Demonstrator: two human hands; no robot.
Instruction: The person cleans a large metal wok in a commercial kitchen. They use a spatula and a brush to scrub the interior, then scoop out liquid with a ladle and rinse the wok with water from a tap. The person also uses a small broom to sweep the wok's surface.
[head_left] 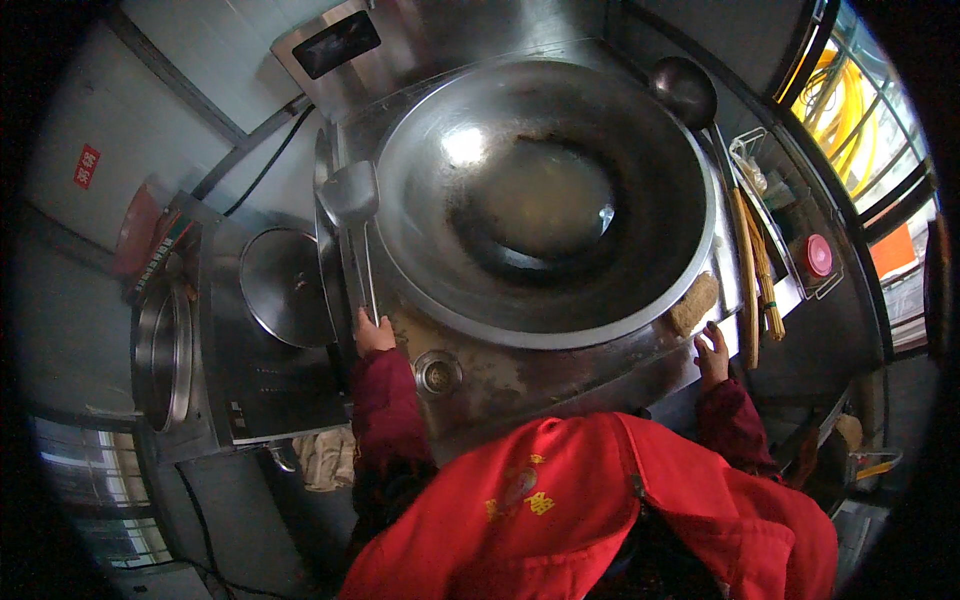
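Note:
A very large steel wok [430, 240] is set into the metal counter, with a shallow pool of cloudy water [540, 195] in its darkened bottom. At its left side my left hand [374, 334] is closed round the thin handle of a metal wok spatula [352, 193], whose wide blade points away from me near the wok's rim. My right hand [712, 357] is at the counter's front right, fingers apart and holding nothing. Just beyond those fingers a brown scrubbing pad [693, 304] lies against the wok's rim; whether they touch it I cannot tell.
A ladle [684, 92] and a bamboo brush [765, 275] lie along the right side. Beyond them a wire basket holds a red-lidded jar [818, 255]. A round drain [437, 373] sits front left. Further left are a round steel lid or pan [285, 287] and a steel pot [165, 350].

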